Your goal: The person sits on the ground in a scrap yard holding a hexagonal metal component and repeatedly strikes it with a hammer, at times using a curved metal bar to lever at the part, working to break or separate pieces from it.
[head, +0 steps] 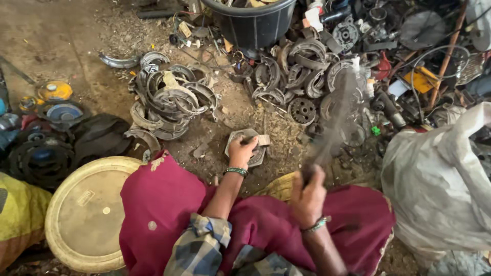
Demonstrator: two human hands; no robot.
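The person sits on the dirt floor point(66, 41). The left hand point(241, 152) presses a small metal piece point(263, 139) on a flat metal block point(244, 145), fingers closed around it. The right hand point(308, 197) grips a raised hammer point(335, 120), blurred. It looks like the striking step; the blow needs good aim, clear of the fingers.

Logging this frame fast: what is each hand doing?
Left hand: closed on a small metal piece atop the metal block.
Right hand: closed around a blurred hammer.
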